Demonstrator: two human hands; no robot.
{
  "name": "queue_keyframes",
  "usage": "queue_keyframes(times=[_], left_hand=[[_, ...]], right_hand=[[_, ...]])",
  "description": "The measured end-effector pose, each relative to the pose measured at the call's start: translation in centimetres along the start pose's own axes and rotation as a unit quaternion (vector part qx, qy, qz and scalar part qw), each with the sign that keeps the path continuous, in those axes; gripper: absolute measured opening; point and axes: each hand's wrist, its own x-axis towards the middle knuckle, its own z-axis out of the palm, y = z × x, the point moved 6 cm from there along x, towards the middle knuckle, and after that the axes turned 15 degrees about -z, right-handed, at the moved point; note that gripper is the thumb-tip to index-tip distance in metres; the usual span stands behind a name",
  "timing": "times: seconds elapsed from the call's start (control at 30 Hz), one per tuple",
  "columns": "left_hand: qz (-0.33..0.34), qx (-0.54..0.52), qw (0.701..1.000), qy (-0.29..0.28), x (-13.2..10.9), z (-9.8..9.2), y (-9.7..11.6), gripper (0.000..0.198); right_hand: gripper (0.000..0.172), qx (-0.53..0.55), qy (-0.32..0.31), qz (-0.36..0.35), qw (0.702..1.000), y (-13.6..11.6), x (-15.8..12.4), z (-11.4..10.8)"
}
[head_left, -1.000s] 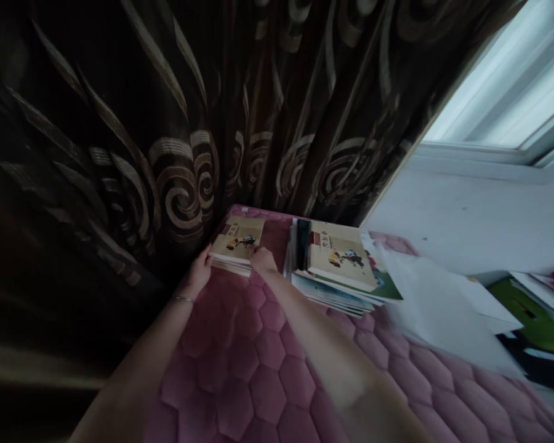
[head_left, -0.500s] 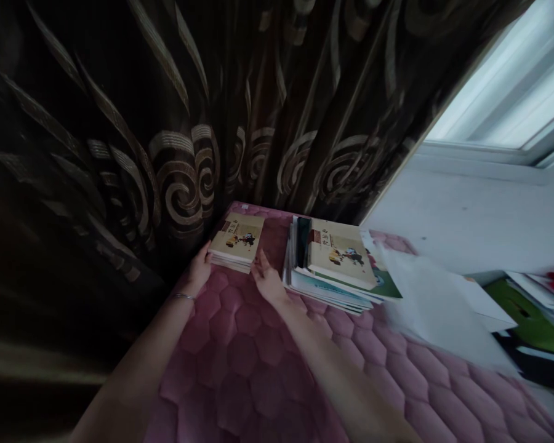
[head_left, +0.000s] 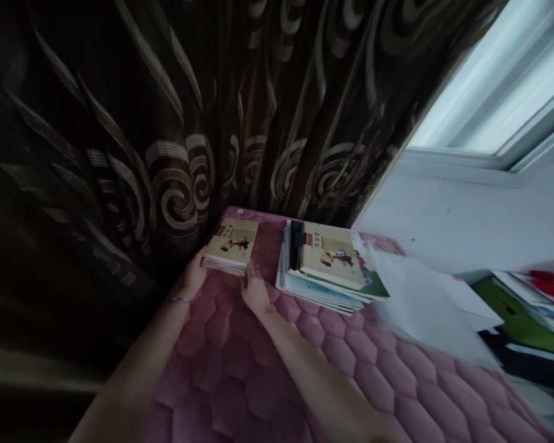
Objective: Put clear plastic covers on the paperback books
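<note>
Looking down, I see my left hand pressed to the small book stack at its near-left corner — clasping or not, I cannot tell. My right hand lies spread and empty at the near-right corner. The stack sits on the pink mattress by the curtain — a bigger pile lies beside it.

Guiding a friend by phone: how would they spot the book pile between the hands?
Find the swirl-patterned curtain; a pink quilted mat lies at its foot. The book pile sits in the mat's far left corner, smaller and neater than the stack on its right.
</note>
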Motion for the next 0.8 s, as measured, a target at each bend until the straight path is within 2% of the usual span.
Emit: queue_keyframes(times=[0.13,0.23,0.37,0.43,0.5,0.57,0.63,0.8], left_hand=[[0.002,0.014,1.0,0.023,-0.6,0.0,0.3,0.047],[0.002,0.031,0.998,0.058,-2.5,-0.1,0.5,0.052],[0.015,0.059,0.995,0.076,-6.7,-0.4,0.4,0.05],[0.04,0.132,0.988,0.069,-9.1,-0.2,0.6,0.041],[0.054,0.159,0.984,0.057,-11.6,0.5,0.9,0.034],[0.071,0.211,0.974,0.039,-14.7,2.1,1.8,0.033],[0.093,0.277,0.956,0.02,-18.4,4.7,3.1,0.035],[0.191,0.306,0.93,-0.074,-27.6,11.7,6.6,0.038]], right_hand=[[0.068,0.023,-0.016,0.007,1.0,0.0,-0.2,-0.1],[0.067,0.022,-0.035,-0.024,0.999,-0.3,-2.2,-1.3],[0.058,-0.012,-0.09,-0.099,0.991,-0.2,-8.8,-5.1],[0.048,-0.049,-0.108,-0.101,0.988,0.6,-12.8,-8.0],[0.04,-0.103,-0.093,-0.084,0.987,1.6,-16.3,-11.2],[0.035,-0.145,-0.07,-0.052,0.986,2.7,-19.1,-14.0],[0.034,-0.159,-0.05,-0.028,0.986,3.4,-20.8,-15.8],[0.033,-0.133,-0.005,-0.03,0.991,4.0,-21.9,-17.2]])
